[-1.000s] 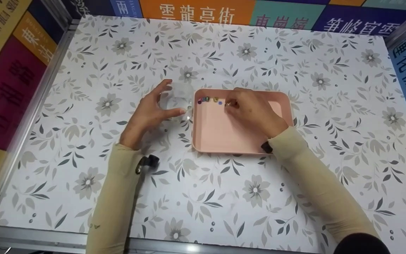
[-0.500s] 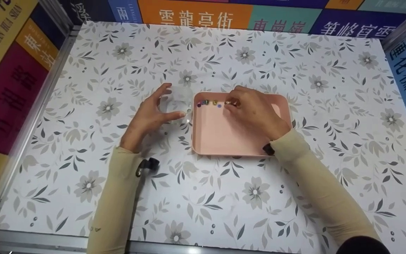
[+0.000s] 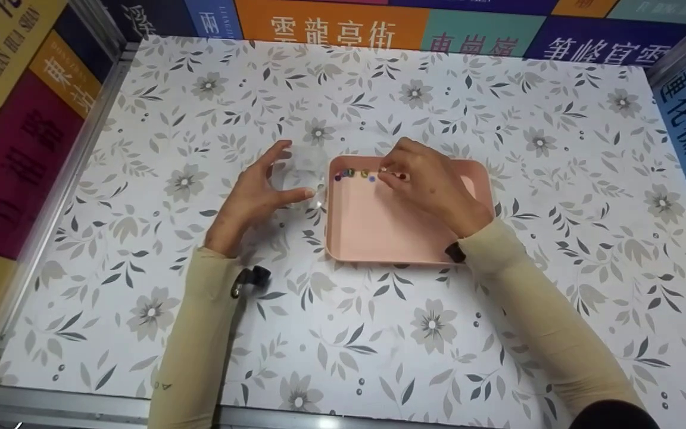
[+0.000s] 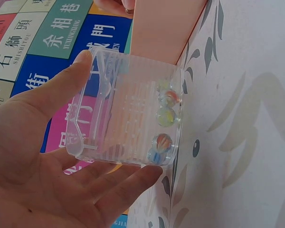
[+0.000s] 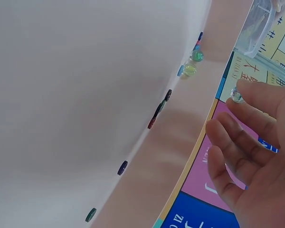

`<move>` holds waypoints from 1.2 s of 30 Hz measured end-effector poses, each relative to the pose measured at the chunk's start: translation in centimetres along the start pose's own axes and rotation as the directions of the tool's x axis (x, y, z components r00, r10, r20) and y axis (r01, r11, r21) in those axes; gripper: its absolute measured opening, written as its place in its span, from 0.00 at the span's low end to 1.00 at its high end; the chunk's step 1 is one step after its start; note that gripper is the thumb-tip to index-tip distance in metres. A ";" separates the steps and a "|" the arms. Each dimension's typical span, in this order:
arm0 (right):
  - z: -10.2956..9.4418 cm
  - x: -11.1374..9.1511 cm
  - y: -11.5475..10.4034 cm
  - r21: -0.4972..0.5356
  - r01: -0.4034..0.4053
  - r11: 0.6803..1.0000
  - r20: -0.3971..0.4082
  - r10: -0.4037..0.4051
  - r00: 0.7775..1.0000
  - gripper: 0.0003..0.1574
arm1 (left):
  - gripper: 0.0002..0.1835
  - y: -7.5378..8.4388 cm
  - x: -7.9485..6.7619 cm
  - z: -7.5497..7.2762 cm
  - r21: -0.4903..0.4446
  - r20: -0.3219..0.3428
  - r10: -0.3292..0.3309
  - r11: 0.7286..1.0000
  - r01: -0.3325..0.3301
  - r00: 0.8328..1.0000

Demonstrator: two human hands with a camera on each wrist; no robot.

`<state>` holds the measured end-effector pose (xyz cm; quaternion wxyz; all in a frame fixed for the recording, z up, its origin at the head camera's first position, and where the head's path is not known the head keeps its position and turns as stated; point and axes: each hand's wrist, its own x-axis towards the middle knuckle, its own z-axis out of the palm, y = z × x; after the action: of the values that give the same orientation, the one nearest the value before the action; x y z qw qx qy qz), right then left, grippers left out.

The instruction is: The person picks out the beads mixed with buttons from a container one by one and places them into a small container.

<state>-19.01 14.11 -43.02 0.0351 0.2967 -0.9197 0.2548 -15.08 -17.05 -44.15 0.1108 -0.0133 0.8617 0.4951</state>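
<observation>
My left hand (image 3: 248,199) grips a clear plastic box (image 3: 304,173) between thumb and fingers, beside the tray's left side. Several glass marbles (image 4: 162,142) lie inside that box in the left wrist view. Above the pink tray (image 3: 361,232), my right hand (image 3: 432,187) pinches a clear marble (image 5: 236,95) between thumb and index finger; its other fingers are loosely bent. Along the tray's far side lie a green marble (image 5: 197,55), a yellowish marble (image 5: 189,70) and several small flat coloured discs (image 5: 122,167). The right hand hides part of this row in the head view.
The tray stands on a table (image 3: 367,333) covered in a flower pattern. Panels with large printed characters (image 3: 331,27) border its back and sides. A metal rail (image 3: 295,415) runs along the front edge.
My right hand has risen slightly from the tray's far side, and the pinched marble now shows at its fingertips. My left hand stays in place around the box.
</observation>
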 end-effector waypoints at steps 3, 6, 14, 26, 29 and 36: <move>-0.1 0.0 0.0 -0.001 0.026 1.000 -0.013 -0.026 1.000 0.13 | 0.56 0.0 0.0 0.0 -0.003 0.003 0.003 1.000 -0.003 1.000; -0.3 0.0 -0.1 0.009 0.035 0.999 -0.016 -0.035 0.999 0.12 | 0.56 0.0 0.0 0.0 0.002 0.005 0.002 1.000 -0.002 1.000; -0.7 0.3 -0.4 0.010 0.035 0.999 -0.040 -0.035 0.999 0.13 | 0.56 0.2 0.0 -0.1 -0.001 0.004 -0.021 1.000 0.021 1.000; -1.0 0.5 -1.1 0.029 0.023 0.999 -0.065 -0.021 0.998 0.14 | 0.57 0.4 0.2 0.0 0.023 -0.001 -0.020 1.000 0.020 1.000; -0.9 0.7 -1.1 0.036 0.055 0.998 -0.086 -0.052 0.995 0.13 | 0.57 0.3 0.0 0.0 0.013 0.004 -0.009 1.000 0.009 1.000; -1.0 0.8 -1.4 0.028 0.116 0.993 -0.113 -0.112 0.987 0.13 | 0.57 0.0 -0.2 0.0 -0.009 0.008 0.013 1.000 -0.013 1.000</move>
<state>-18.98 13.21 -41.32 0.0956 0.3347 -0.8932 0.2846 -14.94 -17.07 -44.06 0.1109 -0.0064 0.8591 0.4995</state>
